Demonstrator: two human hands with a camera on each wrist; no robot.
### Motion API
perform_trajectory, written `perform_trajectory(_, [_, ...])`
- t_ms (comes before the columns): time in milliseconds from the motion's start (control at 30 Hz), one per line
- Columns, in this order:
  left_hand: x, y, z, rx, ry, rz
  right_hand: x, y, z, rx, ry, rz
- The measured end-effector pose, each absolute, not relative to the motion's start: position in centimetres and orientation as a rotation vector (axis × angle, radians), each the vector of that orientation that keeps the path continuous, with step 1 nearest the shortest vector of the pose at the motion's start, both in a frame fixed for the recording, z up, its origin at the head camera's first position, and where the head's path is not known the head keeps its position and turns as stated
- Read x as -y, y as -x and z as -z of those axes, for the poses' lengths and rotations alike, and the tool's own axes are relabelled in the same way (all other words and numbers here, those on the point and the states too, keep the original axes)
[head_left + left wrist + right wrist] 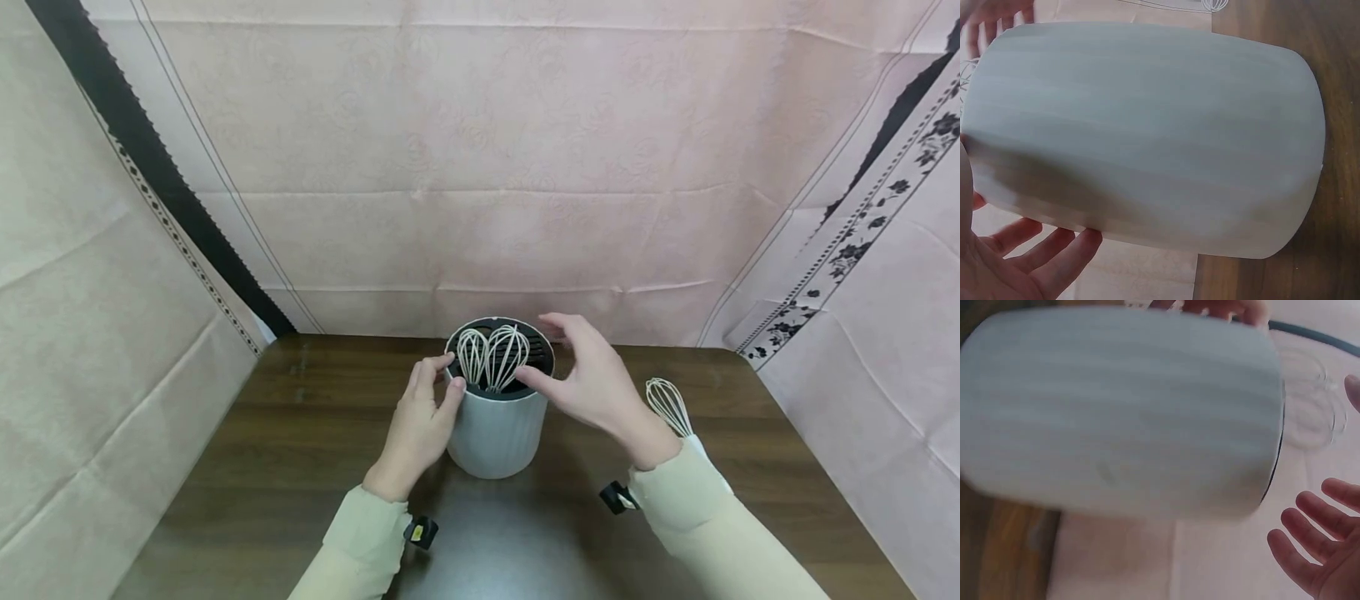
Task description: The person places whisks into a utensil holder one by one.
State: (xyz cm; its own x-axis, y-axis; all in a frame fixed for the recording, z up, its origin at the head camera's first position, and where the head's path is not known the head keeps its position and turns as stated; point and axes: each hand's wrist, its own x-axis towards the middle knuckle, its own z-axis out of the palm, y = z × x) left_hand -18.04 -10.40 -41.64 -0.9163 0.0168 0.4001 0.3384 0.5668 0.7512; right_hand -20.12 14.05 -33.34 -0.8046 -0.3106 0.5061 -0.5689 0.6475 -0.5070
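A pale grey-blue utensil holder (497,435) with a black slotted insert stands upright on the table. Two whisks (507,357) stand in it, wire heads up, their handles hidden inside. My left hand (417,417) holds the holder at its left side; in the left wrist view several fingers (1063,262) lie against the wall. On the other side, my right hand (592,379) hovers by the rim with thumb and fingers spread. The right wrist view shows that hand (1325,544) holding nothing, apart from the holder's wall (1122,419).
A third whisk (669,407) with a white handle lies on the brown wooden table (315,467), partly hidden by the right forearm. Patterned cloth (480,167) hangs behind the table and along both sides.
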Motion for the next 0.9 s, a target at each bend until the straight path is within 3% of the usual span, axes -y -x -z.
perform_trajectory(900, [10.3, 17.9, 41.7, 2.424, 0.304, 1.266, -27.7, 19.1, 43.2, 2.728, -0.348, -0.674])
